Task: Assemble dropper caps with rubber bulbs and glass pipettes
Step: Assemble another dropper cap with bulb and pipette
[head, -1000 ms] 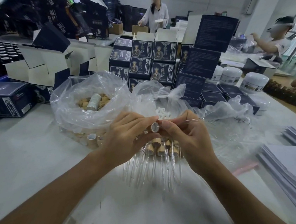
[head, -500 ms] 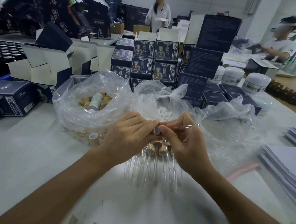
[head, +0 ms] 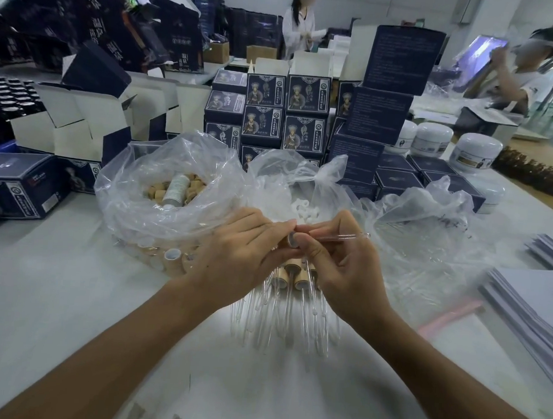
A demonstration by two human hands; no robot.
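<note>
I hold a dropper cap point(head: 292, 239) in the fingertips of my left hand point(head: 240, 258), its round open end turned toward my right hand point(head: 345, 270). My right thumb and fingers pinch a glass pipette point(head: 341, 237) that lies nearly level, its near end at the cap's opening and its far end pointing right. I cannot tell whether the pipette has entered the cap. Both hands hover above the middle of the tabletop point(head: 56, 294).

Directly under my hands lies a row of finished droppers point(head: 292, 279), wood-coloured caps away from me, glass tubes fanned toward the near edge. Just beyond, to the left, an open clear plastic bag point(head: 134, 208) holds wood-coloured caps point(head: 191, 184) and a pale cylinder lying on them. Beside it, in the middle, a second clear bag point(head: 286, 171) holds small white rubber bulbs point(head: 304, 209). A third crumpled clear bag point(head: 428, 223) sits to the right.

Farther back stand stacked dark blue printed boxes point(head: 306, 95); open white-lined cartons point(head: 81, 125) stand toward the left edge. White jars point(head: 475, 151) sit toward the far right, with a row of amber bottles point(head: 533, 173) beside them. Stacked grey sheets point(head: 532, 306) lie at the right edge.
</note>
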